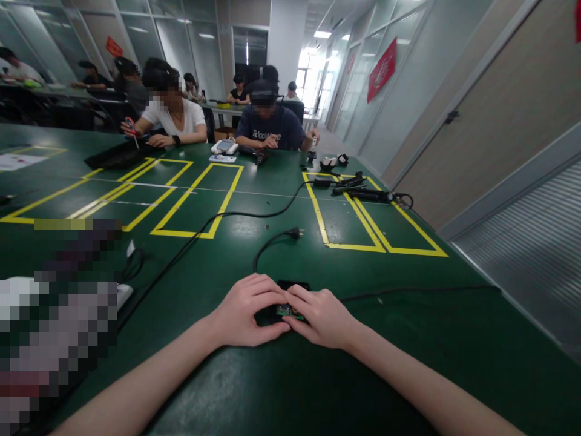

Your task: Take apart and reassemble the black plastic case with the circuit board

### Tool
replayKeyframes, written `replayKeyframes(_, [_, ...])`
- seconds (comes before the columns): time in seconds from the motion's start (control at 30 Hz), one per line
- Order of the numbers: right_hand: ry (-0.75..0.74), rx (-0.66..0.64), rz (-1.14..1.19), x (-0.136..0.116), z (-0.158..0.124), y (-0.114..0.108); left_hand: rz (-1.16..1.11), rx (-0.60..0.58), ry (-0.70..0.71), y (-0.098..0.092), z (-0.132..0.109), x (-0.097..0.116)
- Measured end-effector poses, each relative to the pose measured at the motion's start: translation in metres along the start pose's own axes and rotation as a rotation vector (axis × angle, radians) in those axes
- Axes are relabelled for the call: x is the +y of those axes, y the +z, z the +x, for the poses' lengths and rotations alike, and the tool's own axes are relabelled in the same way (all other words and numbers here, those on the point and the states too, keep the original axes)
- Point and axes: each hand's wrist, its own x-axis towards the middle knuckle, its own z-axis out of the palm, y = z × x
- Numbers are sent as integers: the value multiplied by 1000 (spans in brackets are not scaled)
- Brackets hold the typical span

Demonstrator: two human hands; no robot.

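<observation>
A small green circuit board (pixel 288 311) lies between my hands, low over the near part of the green table (pixel 213 387). My left hand (pixel 252 310) curls round its left side, thumb at the front and fingers at the back. From the right, my right hand (pixel 323 316) pinches the board, and the fingertips of both hands meet. Just behind the fingers a black plastic piece (pixel 294 284) shows, mostly covered. A black cord (pixel 263 249) with a plug (pixel 297 232) runs out behind my left hand, and another black cable (pixel 422 290) stretches off to the right.
Yellow tape (pixel 209 235) marks rectangles on the table. A long black cable crosses to an adapter (pixel 323 182) beside black tools (pixel 363 192). Two co-workers sit opposite, one at a black tray (pixel 115 156), the other near a drill (pixel 258 155). A blurred-out person is at the left.
</observation>
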Motion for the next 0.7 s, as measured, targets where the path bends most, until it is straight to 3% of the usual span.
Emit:
replayKeyframes(0.33, [-18, 157, 118, 18, -9, -15, 26, -130, -138, 3, -1, -7])
replayKeyframes(0.7, [-48, 124, 191, 22, -10, -21, -17, -157, -165, 1, 2, -8])
